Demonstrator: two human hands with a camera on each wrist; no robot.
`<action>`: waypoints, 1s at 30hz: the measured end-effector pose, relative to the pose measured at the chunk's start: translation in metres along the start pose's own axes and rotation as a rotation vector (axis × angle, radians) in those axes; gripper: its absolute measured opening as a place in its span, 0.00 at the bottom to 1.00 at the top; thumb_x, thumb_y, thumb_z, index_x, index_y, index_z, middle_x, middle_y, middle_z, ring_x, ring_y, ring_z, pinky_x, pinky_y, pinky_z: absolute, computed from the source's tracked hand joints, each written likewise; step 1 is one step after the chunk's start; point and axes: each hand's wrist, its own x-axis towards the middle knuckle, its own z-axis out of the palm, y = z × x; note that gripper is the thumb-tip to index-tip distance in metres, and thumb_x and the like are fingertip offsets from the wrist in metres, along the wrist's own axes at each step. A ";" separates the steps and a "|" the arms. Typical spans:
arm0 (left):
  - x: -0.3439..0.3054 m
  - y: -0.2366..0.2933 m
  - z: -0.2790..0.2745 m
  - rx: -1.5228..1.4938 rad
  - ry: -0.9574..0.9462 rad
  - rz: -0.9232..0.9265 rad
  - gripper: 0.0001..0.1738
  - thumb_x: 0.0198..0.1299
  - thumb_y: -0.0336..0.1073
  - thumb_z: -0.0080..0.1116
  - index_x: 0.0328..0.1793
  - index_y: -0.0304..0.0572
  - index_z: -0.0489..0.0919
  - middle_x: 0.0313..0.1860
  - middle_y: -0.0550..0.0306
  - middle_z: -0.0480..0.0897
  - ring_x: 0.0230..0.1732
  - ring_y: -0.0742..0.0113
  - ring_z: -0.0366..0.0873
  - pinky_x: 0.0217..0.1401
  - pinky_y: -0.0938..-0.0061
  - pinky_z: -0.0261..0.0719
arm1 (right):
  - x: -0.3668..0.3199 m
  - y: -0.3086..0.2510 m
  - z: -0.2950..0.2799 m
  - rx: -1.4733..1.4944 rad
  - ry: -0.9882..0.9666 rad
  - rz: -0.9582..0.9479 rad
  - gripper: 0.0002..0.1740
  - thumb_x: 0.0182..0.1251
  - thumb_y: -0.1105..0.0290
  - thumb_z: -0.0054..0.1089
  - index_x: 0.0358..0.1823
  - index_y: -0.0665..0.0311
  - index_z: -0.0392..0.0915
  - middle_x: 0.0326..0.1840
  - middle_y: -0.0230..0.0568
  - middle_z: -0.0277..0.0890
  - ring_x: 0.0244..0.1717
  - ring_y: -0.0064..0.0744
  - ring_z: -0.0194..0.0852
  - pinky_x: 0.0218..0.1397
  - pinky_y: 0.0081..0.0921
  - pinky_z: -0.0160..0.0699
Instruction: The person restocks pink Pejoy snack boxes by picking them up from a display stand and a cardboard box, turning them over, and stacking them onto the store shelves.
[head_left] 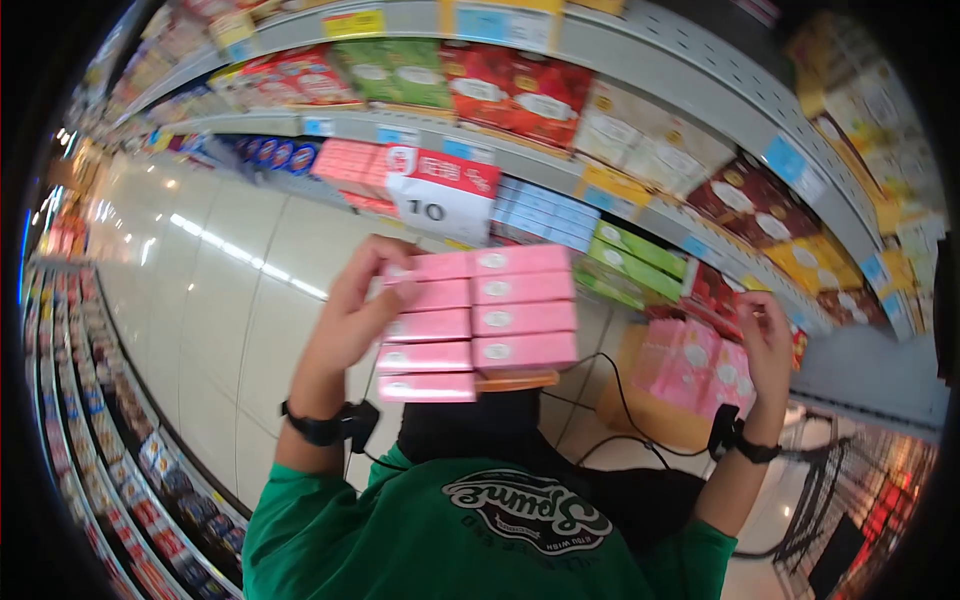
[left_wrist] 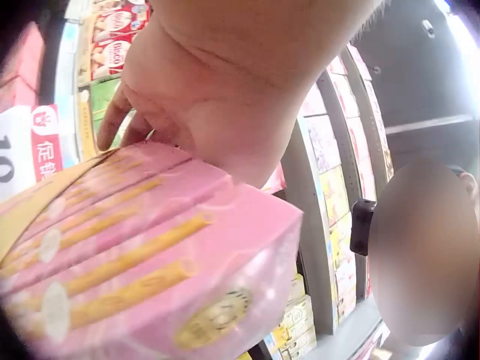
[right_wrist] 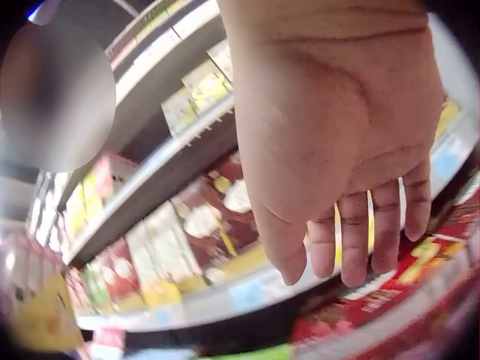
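Note:
In the head view a block of pink boxes (head_left: 522, 290), stacked in two columns, is held up at the centre. My left hand (head_left: 362, 300) grips its left edge, thumb over the boxes. The left wrist view shows the pink pack (left_wrist: 150, 262) close up, clear wrap around it and the left hand (left_wrist: 202, 105) at its top. My right hand (head_left: 766, 345) is raised beside the lower shelf at the right, holding nothing. Its fingers hang loosely extended in the right wrist view, the palm of that hand (right_wrist: 337, 127) showing.
Shelves (head_left: 520, 145) of boxed goods curve across the top and right. A price sign (head_left: 438, 200) stands beyond the pink boxes. At the lower right are an open carton (head_left: 650, 415) of pink packs and a wire cart (head_left: 815, 510). Black cables hang between the wrists.

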 end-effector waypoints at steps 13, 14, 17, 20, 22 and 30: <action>0.024 0.061 0.045 1.010 -0.349 0.263 0.32 0.55 0.50 0.58 0.65 0.46 0.76 0.70 0.41 0.68 0.68 0.42 0.65 0.72 0.53 0.57 | -0.056 0.139 0.033 -0.711 -0.007 0.144 0.36 0.43 0.54 0.74 0.57 0.57 0.77 0.61 0.34 0.69 0.66 0.41 0.61 0.66 0.47 0.61; 0.024 0.062 0.046 1.067 -0.370 0.319 0.32 0.55 0.53 0.57 0.65 0.48 0.77 0.72 0.41 0.66 0.70 0.42 0.63 0.72 0.52 0.55 | -0.054 0.137 0.033 -0.705 -0.010 0.138 0.36 0.43 0.54 0.74 0.57 0.57 0.77 0.61 0.34 0.69 0.66 0.41 0.61 0.66 0.47 0.61; 0.020 0.067 0.048 1.141 -0.362 0.274 0.30 0.54 0.49 0.58 0.65 0.51 0.79 0.74 0.42 0.64 0.73 0.41 0.59 0.75 0.48 0.50 | -0.048 0.132 0.038 -0.807 -0.091 0.091 0.42 0.37 0.52 0.76 0.59 0.57 0.75 0.64 0.35 0.67 0.69 0.42 0.58 0.67 0.49 0.58; 0.016 0.072 0.044 1.268 -0.350 0.316 0.25 0.56 0.44 0.56 0.62 0.53 0.81 0.74 0.46 0.65 0.75 0.40 0.57 0.77 0.45 0.45 | -0.045 0.133 0.042 -0.898 -0.144 0.091 0.47 0.35 0.51 0.77 0.63 0.56 0.73 0.64 0.36 0.67 0.70 0.43 0.57 0.68 0.52 0.55; 0.015 0.070 0.037 1.220 -0.365 0.369 0.22 0.55 0.45 0.61 0.58 0.59 0.83 0.72 0.53 0.69 0.72 0.45 0.61 0.76 0.44 0.48 | -0.044 0.133 0.043 -0.909 -0.180 0.167 0.49 0.34 0.52 0.78 0.64 0.57 0.71 0.65 0.36 0.67 0.71 0.43 0.56 0.70 0.53 0.53; 0.010 0.076 0.043 0.957 -0.439 0.333 0.26 0.47 0.45 0.63 0.54 0.44 0.83 0.57 0.55 0.81 0.67 0.49 0.70 0.75 0.46 0.52 | -0.042 0.151 0.043 -0.879 -0.142 -0.082 0.52 0.27 0.52 0.81 0.62 0.59 0.71 0.62 0.41 0.67 0.67 0.44 0.60 0.65 0.49 0.57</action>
